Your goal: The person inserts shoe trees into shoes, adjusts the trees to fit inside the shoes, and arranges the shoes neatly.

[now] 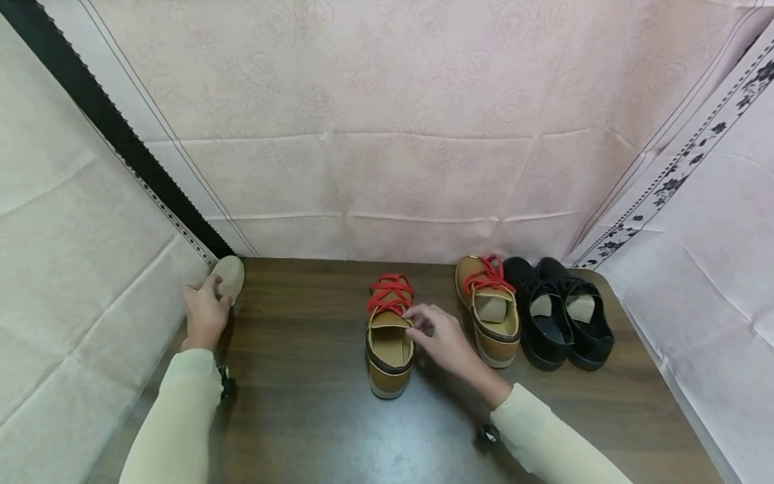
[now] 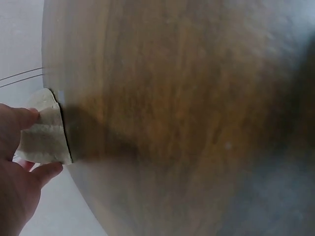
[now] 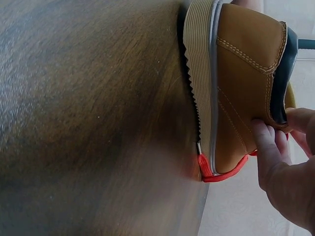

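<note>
At the far left of the table, my left hand (image 1: pixel 207 312) holds a beige rounded pad (image 1: pixel 228 277) between thumb and fingers. The left wrist view shows this beige pad (image 2: pixel 47 132) as flat, with a thin dark edge. My right hand (image 1: pixel 444 336) pinches the right side of the opening of a tan lace-up shoe (image 1: pixel 389 380) near the table's middle. Its red laces (image 1: pixel 390 294) are crossed, with the toe pointing away. In the right wrist view, the fingers (image 3: pixel 266 140) lie against the side of the tan shoe (image 3: pixel 246 88), which stands on its sole.
A second tan shoe (image 1: pixel 497 353) with red laces stands to the right, a beige piece inside it. Beside it are two black shoes (image 1: pixel 547 356), also with beige pieces inside. Pale cloth (image 1: pixel 387 181) hangs behind the brown table (image 1: pixel 302 417) and on both sides.
</note>
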`<action>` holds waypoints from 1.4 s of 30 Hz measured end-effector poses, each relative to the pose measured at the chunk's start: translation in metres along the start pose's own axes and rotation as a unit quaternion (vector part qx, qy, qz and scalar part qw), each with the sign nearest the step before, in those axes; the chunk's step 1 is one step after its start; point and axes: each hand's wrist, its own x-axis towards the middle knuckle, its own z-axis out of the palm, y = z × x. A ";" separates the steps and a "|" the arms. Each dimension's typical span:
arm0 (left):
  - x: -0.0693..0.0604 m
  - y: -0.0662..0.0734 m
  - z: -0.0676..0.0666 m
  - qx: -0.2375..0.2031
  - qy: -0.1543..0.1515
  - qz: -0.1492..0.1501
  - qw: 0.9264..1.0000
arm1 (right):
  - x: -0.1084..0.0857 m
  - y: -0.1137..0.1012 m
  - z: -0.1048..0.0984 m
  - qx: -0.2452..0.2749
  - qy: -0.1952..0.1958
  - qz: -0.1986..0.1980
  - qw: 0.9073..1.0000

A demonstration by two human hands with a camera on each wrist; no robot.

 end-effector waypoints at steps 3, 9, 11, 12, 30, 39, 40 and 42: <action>-0.002 -0.001 0.000 0.001 0.008 0.006 1.000 | 0.000 0.000 0.000 0.000 0.000 0.004 1.000; -0.004 0.000 -0.002 0.007 0.006 0.009 1.000 | 0.000 0.000 0.001 -0.002 -0.001 0.008 1.000; -0.005 0.002 -0.003 0.008 0.005 0.017 1.000 | -0.001 0.000 0.001 0.000 -0.002 0.009 1.000; -0.005 0.004 -0.004 0.007 0.007 0.022 1.000 | -0.001 0.000 0.001 0.000 -0.002 0.009 1.000; -0.020 0.035 -0.011 -0.011 0.054 0.071 0.996 | -0.002 -0.001 0.001 -0.002 -0.009 0.017 1.000; -0.030 0.053 -0.016 -0.029 0.089 0.102 0.990 | 0.000 0.000 0.000 -0.005 -0.012 0.012 1.000; -0.032 0.055 -0.017 -0.030 0.089 0.103 0.990 | 0.000 0.000 0.000 -0.005 -0.012 0.012 1.000; -0.035 0.059 -0.018 -0.029 0.088 0.103 0.990 | 0.000 0.000 0.000 -0.005 -0.013 0.012 1.000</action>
